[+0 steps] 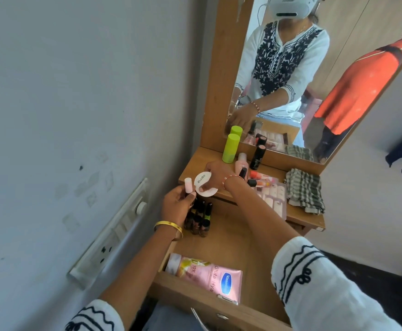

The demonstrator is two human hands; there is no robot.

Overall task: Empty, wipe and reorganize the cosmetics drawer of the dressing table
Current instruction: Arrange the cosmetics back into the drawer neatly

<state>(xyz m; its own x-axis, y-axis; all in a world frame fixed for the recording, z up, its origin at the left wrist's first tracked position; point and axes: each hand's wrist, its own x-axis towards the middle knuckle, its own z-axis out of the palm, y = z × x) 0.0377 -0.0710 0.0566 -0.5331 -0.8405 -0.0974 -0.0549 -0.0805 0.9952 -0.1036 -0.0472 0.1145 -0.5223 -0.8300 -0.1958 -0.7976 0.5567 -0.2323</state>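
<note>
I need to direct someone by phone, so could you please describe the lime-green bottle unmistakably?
Start at the mirror on the dressing table. At its lower left corner, on the tabletop, stands the lime-green bottle. It is the tallest item there and the only green one, beside a black lipstick tube.

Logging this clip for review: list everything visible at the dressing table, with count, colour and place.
drawer: one, wooden, pulled open
nail polish bottles: a cluster, dark caps, back left of the drawer
lotion tube: one, pink, lying at the drawer's front
green bottle: one, lime, upright on the tabletop by the mirror
black tube: one, upright beside it
checked cloth: one, grey and white, right end of the tabletop
press-on nail packs: count unclear, pale, tabletop
mirror: one, wooden frame
switch panel: one, white, wall
left hand: holds a small pink bottle
right hand: fingers pinch a white round compact
</note>
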